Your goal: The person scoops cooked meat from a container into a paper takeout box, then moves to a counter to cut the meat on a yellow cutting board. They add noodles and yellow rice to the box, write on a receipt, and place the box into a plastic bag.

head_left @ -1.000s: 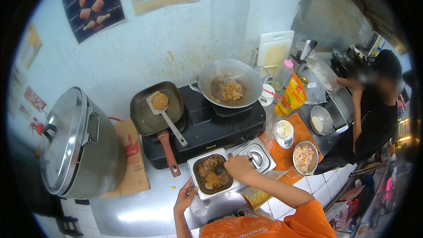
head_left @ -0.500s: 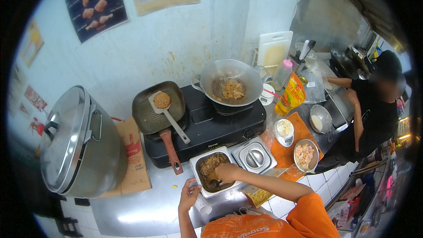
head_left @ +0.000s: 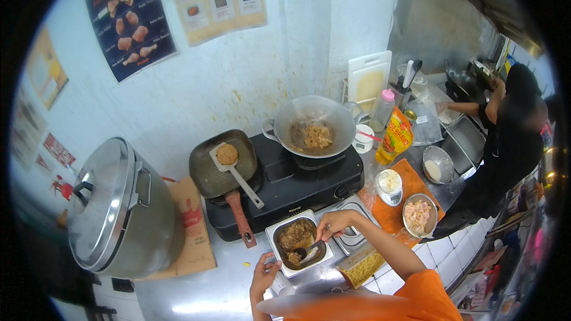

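A rectangular steel food pan (head_left: 289, 271) stands on the steel counter before me, partly filled with brown minced food (head_left: 295, 233) in some liquid. My right hand (head_left: 336, 224) grips the handle of a dark spoon (head_left: 302, 254), whose bowl dips into the food. At the pan's left corner, my left hand (head_left: 266, 272) pinches the rim with its fingers. Below that hand lies a white cup-like thing (head_left: 285, 289), partly hidden. The steel lid (head_left: 352, 238) rests right of the pan, partly covered by my right forearm.
Behind stands a black stove (head_left: 279, 184) with a square pan (head_left: 220, 172), a spatula (head_left: 242, 185) bearing a patty, and a wok (head_left: 309, 119). A big pot (head_left: 128, 214) is left; bowls of chicken pieces (head_left: 419, 215) and an oil pouch (head_left: 394, 137) are right. A co-worker (head_left: 499, 148) works beyond.
My right hand has risen out of the pan toward the right, and the spoon's handle now shows. The left hand stays at the rim. The co-worker's one arm has gone up toward the back.
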The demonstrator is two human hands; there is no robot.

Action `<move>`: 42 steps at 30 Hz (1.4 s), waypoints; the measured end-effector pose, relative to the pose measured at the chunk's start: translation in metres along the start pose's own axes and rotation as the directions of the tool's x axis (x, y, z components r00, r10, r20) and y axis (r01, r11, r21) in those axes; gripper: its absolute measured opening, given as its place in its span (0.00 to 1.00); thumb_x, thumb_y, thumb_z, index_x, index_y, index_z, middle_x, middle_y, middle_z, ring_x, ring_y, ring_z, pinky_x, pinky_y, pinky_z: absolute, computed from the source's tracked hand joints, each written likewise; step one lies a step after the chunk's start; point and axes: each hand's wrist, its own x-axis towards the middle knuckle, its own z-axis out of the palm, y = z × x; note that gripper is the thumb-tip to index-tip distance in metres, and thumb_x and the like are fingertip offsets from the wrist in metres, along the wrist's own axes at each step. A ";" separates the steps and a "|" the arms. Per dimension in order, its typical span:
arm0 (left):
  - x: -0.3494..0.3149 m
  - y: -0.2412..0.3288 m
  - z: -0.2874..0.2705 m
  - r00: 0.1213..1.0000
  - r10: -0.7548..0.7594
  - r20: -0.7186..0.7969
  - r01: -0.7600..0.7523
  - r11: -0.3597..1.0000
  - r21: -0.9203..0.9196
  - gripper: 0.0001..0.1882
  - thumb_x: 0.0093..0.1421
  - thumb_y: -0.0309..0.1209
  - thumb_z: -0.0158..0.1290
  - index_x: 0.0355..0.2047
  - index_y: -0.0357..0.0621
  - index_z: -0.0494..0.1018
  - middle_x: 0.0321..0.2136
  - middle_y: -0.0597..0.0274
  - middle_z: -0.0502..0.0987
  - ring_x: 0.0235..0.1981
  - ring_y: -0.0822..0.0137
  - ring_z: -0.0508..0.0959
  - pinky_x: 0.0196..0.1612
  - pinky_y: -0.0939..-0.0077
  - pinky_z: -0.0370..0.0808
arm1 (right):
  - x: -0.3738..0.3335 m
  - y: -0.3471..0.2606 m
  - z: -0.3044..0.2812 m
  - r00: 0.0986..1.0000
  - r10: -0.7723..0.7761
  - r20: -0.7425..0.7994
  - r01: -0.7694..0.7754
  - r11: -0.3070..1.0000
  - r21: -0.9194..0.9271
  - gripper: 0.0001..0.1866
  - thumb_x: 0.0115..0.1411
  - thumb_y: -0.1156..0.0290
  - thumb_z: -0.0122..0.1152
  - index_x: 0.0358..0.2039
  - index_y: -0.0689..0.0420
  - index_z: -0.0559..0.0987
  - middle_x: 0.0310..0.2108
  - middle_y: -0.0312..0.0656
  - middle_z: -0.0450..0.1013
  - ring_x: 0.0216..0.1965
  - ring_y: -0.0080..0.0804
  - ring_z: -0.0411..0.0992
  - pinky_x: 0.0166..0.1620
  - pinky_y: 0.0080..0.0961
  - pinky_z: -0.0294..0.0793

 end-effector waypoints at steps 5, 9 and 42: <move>0.001 0.003 -0.001 1.000 -0.005 0.008 0.005 1.000 0.006 0.20 0.61 0.27 0.57 0.52 0.43 0.66 0.26 0.63 0.78 0.30 0.77 0.76 0.31 0.83 0.70 | -0.026 0.005 -0.014 0.993 -0.112 0.038 0.104 0.978 0.180 0.14 0.59 0.70 0.63 0.46 0.56 0.80 0.29 0.34 0.76 0.16 0.14 0.63 0.16 0.12 0.56; 0.002 0.003 -0.003 0.999 0.010 0.033 -0.009 1.000 -0.011 0.20 0.61 0.27 0.57 0.52 0.43 0.66 0.26 0.63 0.78 0.31 0.76 0.77 0.32 0.84 0.71 | -0.045 -0.003 -0.028 0.975 -0.221 0.018 0.209 0.945 0.250 0.15 0.60 0.69 0.62 0.47 0.57 0.79 0.29 0.35 0.76 0.16 0.13 0.62 0.16 0.11 0.56; 0.010 -0.017 -0.011 0.999 -0.033 0.012 0.034 0.999 -0.031 0.19 0.58 0.24 0.59 0.49 0.41 0.68 0.26 0.59 0.80 0.30 0.74 0.79 0.32 0.82 0.74 | -0.036 -0.118 -0.203 0.301 -0.402 -0.865 -0.698 0.525 -0.487 0.09 0.46 0.73 0.66 0.31 0.58 0.83 0.33 0.50 0.79 0.36 0.47 0.79 0.39 0.39 0.79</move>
